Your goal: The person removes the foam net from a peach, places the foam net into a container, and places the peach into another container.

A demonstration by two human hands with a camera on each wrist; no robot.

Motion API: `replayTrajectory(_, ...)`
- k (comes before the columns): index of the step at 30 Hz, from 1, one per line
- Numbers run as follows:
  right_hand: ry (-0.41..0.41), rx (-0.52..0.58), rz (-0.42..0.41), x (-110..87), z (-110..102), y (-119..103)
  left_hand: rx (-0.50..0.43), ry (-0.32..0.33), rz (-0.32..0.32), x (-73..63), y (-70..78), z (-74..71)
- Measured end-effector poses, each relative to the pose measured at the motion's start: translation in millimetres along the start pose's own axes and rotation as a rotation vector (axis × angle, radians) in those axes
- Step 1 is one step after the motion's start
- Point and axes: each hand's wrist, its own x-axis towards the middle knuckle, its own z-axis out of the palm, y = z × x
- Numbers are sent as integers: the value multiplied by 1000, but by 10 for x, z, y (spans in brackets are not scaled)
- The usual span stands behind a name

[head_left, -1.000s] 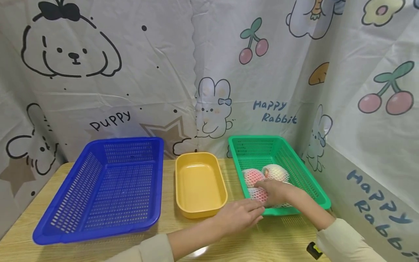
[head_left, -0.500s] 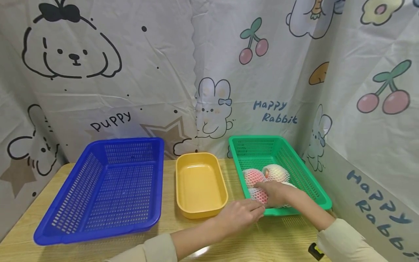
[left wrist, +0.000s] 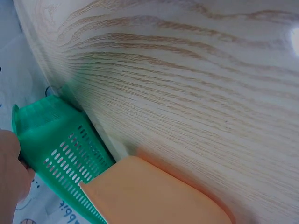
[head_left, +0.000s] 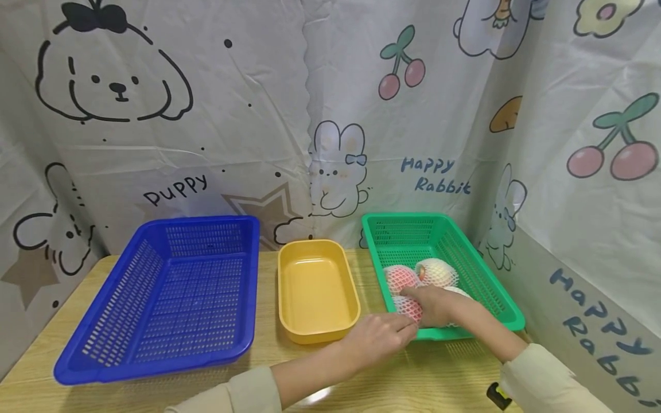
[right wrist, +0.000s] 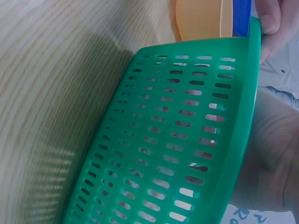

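The green basket [head_left: 382,275] stands at the right, with several round fruits in foam nets near its front. My right hand [head_left: 439,304] reaches in over the front rim. Its thumb lies along the top of the near fruit in a pink-and-white net [head_left: 408,308], which it grips; the other fingers are hidden. Beside it sit another pink-netted fruit [head_left: 400,279] and a fruit in a cream net [head_left: 439,272]; a further white net shows partly behind my hand. My left hand [head_left: 379,338] pinches the basket's front-left rim corner, its fingertips close to the right hand.
A yellow tray [head_left: 317,295] stands in the middle, just left of the green basket. Further left is a large blue basket [head_left: 191,304]. A black-and-yellow object [head_left: 498,396] lies by the right sleeve. A printed curtain [head_left: 232,115] hangs behind the wooden table [head_left: 439,373].
Both hands stay almost where they were, at the green basket. My left fingers have drawn slightly closer together at the rim. The fruits and containers keep their places.
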Motion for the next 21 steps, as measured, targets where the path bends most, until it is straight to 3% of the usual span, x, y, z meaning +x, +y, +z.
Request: replayTrajectory(21,5,74,-42,60,-6,127,13,-12,-2,0,-9,-11)
